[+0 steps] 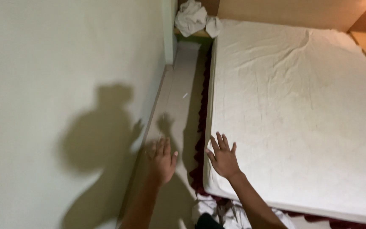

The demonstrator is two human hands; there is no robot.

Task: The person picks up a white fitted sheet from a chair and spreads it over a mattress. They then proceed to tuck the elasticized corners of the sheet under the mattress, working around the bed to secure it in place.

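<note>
The right hand point(223, 157) lies flat, fingers spread, on the near left corner of the mattress point(301, 114), which is covered by a creased white sheet; the left hand point(163, 160) hangs open over the floor point(178, 106) in the narrow gap between bed and wall point(56, 85). A dark red frill point(202, 127) runs along the mattress edge; crumpled white cloths point(193, 19) sit at the gap's far end; the person's shadow falls on the wall.

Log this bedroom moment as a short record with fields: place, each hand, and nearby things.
place: narrow floor strip between a pale wall and a mattress
left hand: open, fingers spread, over the floor, holding nothing
right hand: open, flat on the near corner of the mattress
mattress cover: white, wrinkled
bed edge: dark red frill
far end: crumpled white cloths
</note>
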